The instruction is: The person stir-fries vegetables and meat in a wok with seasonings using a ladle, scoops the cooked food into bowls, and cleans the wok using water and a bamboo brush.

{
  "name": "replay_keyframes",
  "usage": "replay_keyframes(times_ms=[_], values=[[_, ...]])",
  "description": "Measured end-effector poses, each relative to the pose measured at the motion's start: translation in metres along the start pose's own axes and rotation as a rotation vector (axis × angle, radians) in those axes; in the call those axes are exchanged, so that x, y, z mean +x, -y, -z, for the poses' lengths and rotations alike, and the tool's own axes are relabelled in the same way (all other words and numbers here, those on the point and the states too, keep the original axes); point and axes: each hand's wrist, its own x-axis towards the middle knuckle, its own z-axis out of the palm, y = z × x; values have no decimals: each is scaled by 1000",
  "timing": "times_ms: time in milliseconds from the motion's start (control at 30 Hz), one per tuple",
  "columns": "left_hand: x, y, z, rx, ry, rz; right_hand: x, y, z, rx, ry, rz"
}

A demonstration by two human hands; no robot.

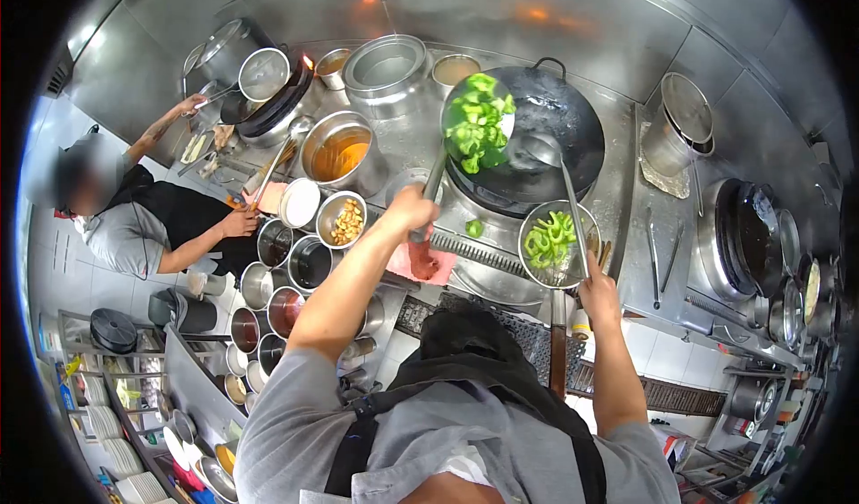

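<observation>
My left hand (413, 210) is closed around the handle of a round strainer (450, 101) raised over the left side of the black wok (586, 137). Chunks of green pepper (480, 123) lie in that strainer, toward its right rim. With my right hand (599, 291) I grip the long handle of a ladle (542, 149), whose bowl is inside the wok. Beneath the ladle handle, a second round strainer (583, 213) holds green pepper strips (550, 240); its brown handle points toward my body. One green piece (474, 227) sits on the counter below the wok.
Left of me, a co-worker (134, 226) handles a strainer (264, 74) and a long tool near another wok. Between us stand a pot of orange liquid (340, 153), a bowl of nuts (343, 220) and several sauce pots. A pink cloth (420, 260) lies by my left forearm; tongs (653, 258) lie right.
</observation>
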Motion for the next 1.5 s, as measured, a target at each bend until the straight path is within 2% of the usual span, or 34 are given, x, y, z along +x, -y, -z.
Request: replay_keyframes(times_ms=[33, 100, 200, 333, 400, 467, 500, 567, 667, 733, 767, 800, 867, 900, 933, 1000, 1067, 1167, 1267, 1367, 1400, 1500], values=[[18, 9, -6, 1, 8, -1, -6, -4, 6, -74, 8, -21], [47, 35, -18, 739, -381, -385, -19, -23, 17, -81, -28, 21], [21, 21, -9, 719, -475, -358, -35, -39, 21, -10, -102, 78], [-17, 61, 13, 529, -654, -394, -47, -43, 28, -148, -76, 80], [-64, 71, 28, 284, -525, -237, -51, -40, 32, -187, -35, 77], [-84, 93, 48, -343, -156, 89, -42, -40, 27, -178, -14, 65], [-83, 113, 52, -350, -156, 104, -38, -41, 25, -171, 4, 49], [-63, 170, 50, -572, 15, 299, -12, -37, 12, -149, -19, 99], [-36, 220, 54, -745, 58, 307, 14, -26, -2, -55, -84, 83], [-27, 235, 59, -404, 0, 335, 10, -13, 5, 44, -46, -24], [-20, 244, 59, 199, -107, 112, 4, -9, 9, 37, -31, -31], [-12, 244, 59, 798, -202, -131, -5, -7, 12, 65, -56, -63], [-2, 177, 14, 595, -426, -270, -22, -13, 10, 84, -67, -100], [3, 129, -10, 448, -195, -342, -28, -21, 2, 206, -112, -113], [43, 138, -46, 644, -71, -130, -32, -26, -1, 326, -160, -124], [90, 116, -117, 845, 96, -33, -38, -22, -2, 341, -176, -182], [127, 132, -174, 981, 133, -35, -45, -10, 3, 319, -196, -173], [160, 170, -209, 909, 139, 1, -58, 5, 17, 303, -191, -195], [160, 159, -200, 795, 91, -26, -70, -11, 22, 278, -132, -245], [114, 107, -130, 686, -9, -41, -63, -18, 26, 328, -59, -226], [100, 87, -106, 612, -71, -50, -56, -12, 27, 259, -62, -175], [82, 45, -65, 212, -311, -465, -25, 50, 28, 540, -9, -153]])
